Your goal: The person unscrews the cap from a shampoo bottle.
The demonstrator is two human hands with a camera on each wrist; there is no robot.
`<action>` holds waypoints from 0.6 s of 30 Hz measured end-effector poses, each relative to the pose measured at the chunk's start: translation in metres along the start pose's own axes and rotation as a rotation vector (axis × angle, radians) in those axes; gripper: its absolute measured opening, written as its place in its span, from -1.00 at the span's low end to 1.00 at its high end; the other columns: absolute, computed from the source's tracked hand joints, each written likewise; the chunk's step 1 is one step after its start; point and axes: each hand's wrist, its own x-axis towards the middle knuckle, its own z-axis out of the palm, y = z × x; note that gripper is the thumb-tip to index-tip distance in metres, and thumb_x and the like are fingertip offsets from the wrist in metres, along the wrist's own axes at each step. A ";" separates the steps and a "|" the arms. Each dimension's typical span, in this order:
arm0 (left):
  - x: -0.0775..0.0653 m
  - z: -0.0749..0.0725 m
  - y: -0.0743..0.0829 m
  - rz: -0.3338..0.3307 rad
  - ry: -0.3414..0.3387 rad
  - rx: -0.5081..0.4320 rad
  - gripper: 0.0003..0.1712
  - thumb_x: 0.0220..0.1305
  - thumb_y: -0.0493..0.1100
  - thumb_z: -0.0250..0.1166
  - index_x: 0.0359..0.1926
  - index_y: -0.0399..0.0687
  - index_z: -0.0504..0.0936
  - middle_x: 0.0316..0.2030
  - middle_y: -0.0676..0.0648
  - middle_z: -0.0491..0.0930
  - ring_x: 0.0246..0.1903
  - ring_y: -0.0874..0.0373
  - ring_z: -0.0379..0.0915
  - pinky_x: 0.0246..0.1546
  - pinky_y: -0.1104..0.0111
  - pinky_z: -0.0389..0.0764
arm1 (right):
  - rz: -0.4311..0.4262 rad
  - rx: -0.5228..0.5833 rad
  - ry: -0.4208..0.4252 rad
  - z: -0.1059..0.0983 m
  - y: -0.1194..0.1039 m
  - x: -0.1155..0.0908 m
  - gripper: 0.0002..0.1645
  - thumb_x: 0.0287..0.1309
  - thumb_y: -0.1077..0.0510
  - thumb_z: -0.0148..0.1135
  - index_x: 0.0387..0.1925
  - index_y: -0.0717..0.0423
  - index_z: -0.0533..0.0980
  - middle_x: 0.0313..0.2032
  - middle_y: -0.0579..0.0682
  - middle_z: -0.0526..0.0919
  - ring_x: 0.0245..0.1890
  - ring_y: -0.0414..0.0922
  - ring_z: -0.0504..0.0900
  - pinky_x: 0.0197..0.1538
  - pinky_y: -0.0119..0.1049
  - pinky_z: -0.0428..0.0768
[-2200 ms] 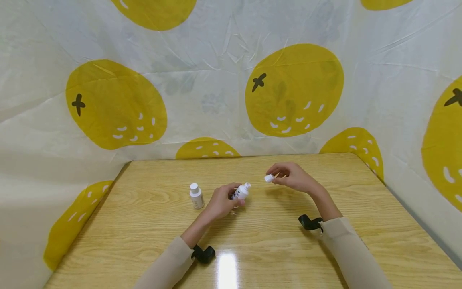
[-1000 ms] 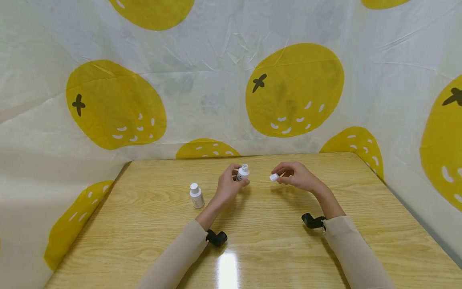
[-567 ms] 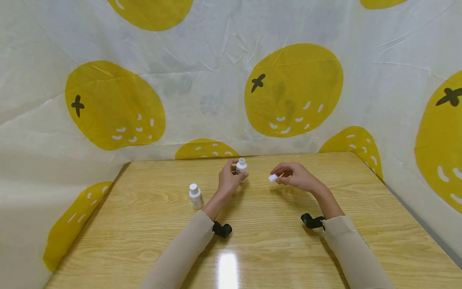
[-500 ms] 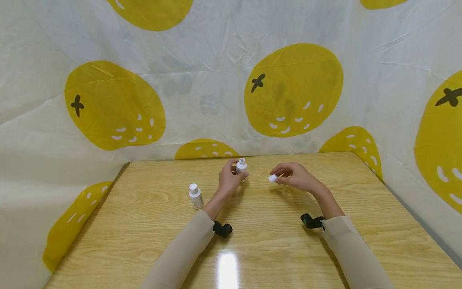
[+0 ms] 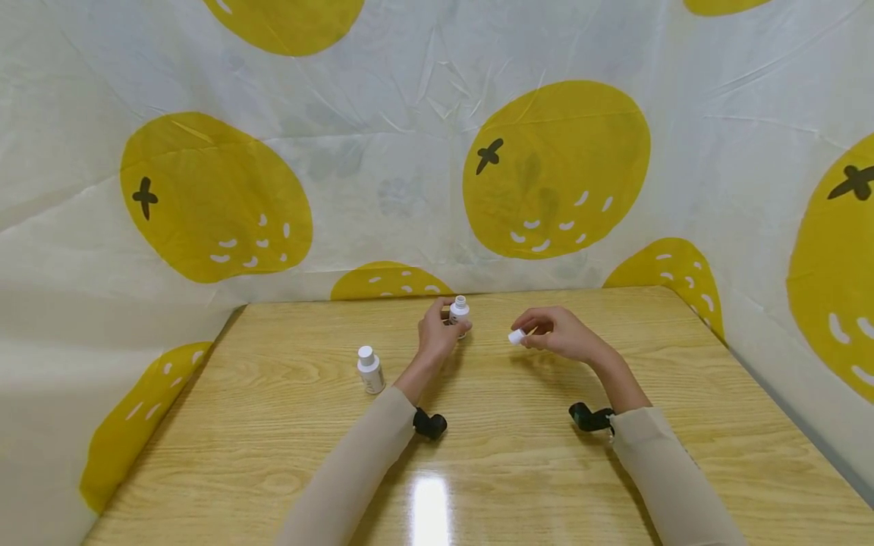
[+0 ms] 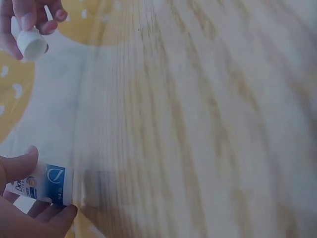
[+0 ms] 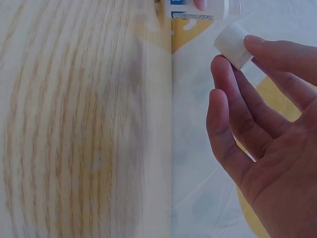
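My left hand (image 5: 437, 334) grips a small white bottle (image 5: 459, 309) with its threaded neck bare, held upright toward the back of the table. A blue band shows at the base of that bottle (image 6: 53, 184) in the left wrist view. Thumb and fingertips of my right hand (image 5: 565, 335) pinch a white screw cap (image 5: 516, 337), apart from the bottle and to its right. In the right wrist view the cap (image 7: 233, 45) sits tilted between thumb and fingers, close to the bottle's neck. A second white bottle (image 5: 371, 371), its cap on, stands left of my left forearm.
The wooden table (image 5: 505, 470) ends at the back against a pale curtain (image 5: 389, 174) printed with yellow fruit, which also hangs along both sides. Black wrist cameras (image 5: 430, 425) sit under both sleeves, low over the tabletop.
The bottle in my left hand was tilted to the right; it is now upright and farther back. My right hand has shifted only slightly, still pinching the cap. The second bottle stayed put.
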 end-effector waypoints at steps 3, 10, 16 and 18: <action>0.002 0.002 -0.001 0.003 0.006 -0.001 -0.45 0.26 -0.26 0.49 0.26 0.02 0.58 0.01 -0.23 0.69 0.02 -0.10 0.66 -0.02 0.13 0.71 | -0.006 -0.004 -0.003 -0.001 0.001 -0.001 -0.69 0.32 0.24 0.34 0.06 0.27 0.64 -0.07 0.26 0.74 -0.19 0.16 0.70 -0.17 -0.15 0.71; 0.005 0.006 0.000 0.005 0.009 0.025 -0.45 0.25 -0.28 0.49 0.25 -0.01 0.58 -0.02 -0.21 0.72 0.03 -0.08 0.63 0.08 0.09 0.66 | -0.001 -0.007 -0.002 0.000 0.004 0.000 -0.69 0.32 0.25 0.33 0.06 0.27 0.65 -0.08 0.26 0.74 -0.21 0.13 0.71 -0.17 -0.12 0.72; 0.009 0.008 0.001 -0.007 0.010 0.038 -0.43 0.27 -0.25 0.48 0.27 0.01 0.56 -0.03 -0.18 0.72 0.01 -0.07 0.64 0.05 0.09 0.67 | 0.000 -0.012 -0.004 -0.001 0.002 0.000 -0.69 0.31 0.26 0.33 0.06 0.27 0.65 -0.07 0.27 0.74 -0.21 0.10 0.71 -0.19 -0.17 0.70; 0.010 0.009 0.001 -0.013 0.008 0.042 -0.42 0.28 -0.25 0.48 0.29 0.02 0.55 -0.02 -0.17 0.71 0.02 -0.06 0.64 0.05 0.10 0.67 | -0.005 -0.008 -0.009 -0.002 0.001 -0.001 -0.69 0.31 0.27 0.33 0.05 0.29 0.64 -0.07 0.28 0.74 -0.21 0.06 0.71 -0.19 -0.18 0.70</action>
